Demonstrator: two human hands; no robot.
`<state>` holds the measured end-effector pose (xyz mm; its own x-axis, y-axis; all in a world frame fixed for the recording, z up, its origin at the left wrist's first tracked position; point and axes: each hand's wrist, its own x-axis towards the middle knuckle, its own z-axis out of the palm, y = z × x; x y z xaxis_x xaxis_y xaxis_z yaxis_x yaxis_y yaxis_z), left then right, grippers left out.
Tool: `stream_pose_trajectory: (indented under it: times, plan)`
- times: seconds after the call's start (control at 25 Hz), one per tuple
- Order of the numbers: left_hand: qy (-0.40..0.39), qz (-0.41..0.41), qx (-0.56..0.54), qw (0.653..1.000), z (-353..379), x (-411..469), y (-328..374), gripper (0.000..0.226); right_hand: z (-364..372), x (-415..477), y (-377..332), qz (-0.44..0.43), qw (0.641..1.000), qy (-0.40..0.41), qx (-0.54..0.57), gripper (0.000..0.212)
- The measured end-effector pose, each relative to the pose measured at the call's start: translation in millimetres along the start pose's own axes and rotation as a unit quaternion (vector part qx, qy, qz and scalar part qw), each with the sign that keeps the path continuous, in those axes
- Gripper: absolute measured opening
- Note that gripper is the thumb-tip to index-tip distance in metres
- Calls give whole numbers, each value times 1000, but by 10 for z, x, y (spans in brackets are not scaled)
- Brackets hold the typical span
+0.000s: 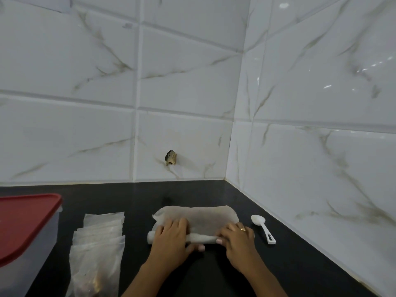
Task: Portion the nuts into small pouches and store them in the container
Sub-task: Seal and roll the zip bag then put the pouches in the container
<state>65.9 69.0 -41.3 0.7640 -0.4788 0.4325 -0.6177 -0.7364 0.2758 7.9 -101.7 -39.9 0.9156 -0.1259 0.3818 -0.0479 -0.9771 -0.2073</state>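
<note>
A white paper sheet lies on the black counter, its near edge rolled up into a thin tube. My left hand grips the left part of that roll, thumb underneath and fingers over the top. My right hand, with a ring on one finger, grips the right part of the roll the same way. A stack of clear small pouches lies to the left, and the nearest one holds brownish nuts. A clear container with a red lid stands at the far left.
A white plastic spoon lies on the counter right of the paper. White marble-look tiled walls meet in a corner at the back right. A small dark hole marks the back wall.
</note>
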Motion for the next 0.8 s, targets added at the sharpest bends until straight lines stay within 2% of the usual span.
stream_pose_trajectory:
  times: [0.08, 0.24, 0.32, 0.4, 0.48, 0.52, 0.6, 0.68, 0.8]
  plan:
    - [1, 16, 29, 999, -1, 10, 14, 43, -15, 9, 9, 25, 1000, -2, -14, 28]
    - [10, 30, 41, 999, -3, 39, 16, 32, -18, -15, -10, 28, 999, 25, -5, 26]
    - [19, 24, 42, 999, -17, 38, -5, 29, -28, -38, -20, 52, 997, 33, 45, 17]
    - [24, 10, 41, 999, -28, 33, -33, 27, -39, -50, -4, 31, 996, 21, 80, 10]
    - [23, -4, 32, 999, -40, 30, -45, 24, -35, -59, 4, -12, 997, -15, 77, 33]
    - [23, -9, 26, 999, -41, 30, -52, 22, -28, -53, -1, -23, 998, -13, 62, 38]
    - [21, -12, 2, 1000, -49, 35, -68, 18, -32, -33, -5, -1, 999, 8, 51, 24]
    - [-1, -4, -46, 999, -83, 45, -95, 18, -20, -17, -5, 5, 999, 28, 24, 20]
    - [-51, 26, -62, 996, -120, 51, -115, 29, 0, -8, -1, 19, 999, 43, 4, 27]
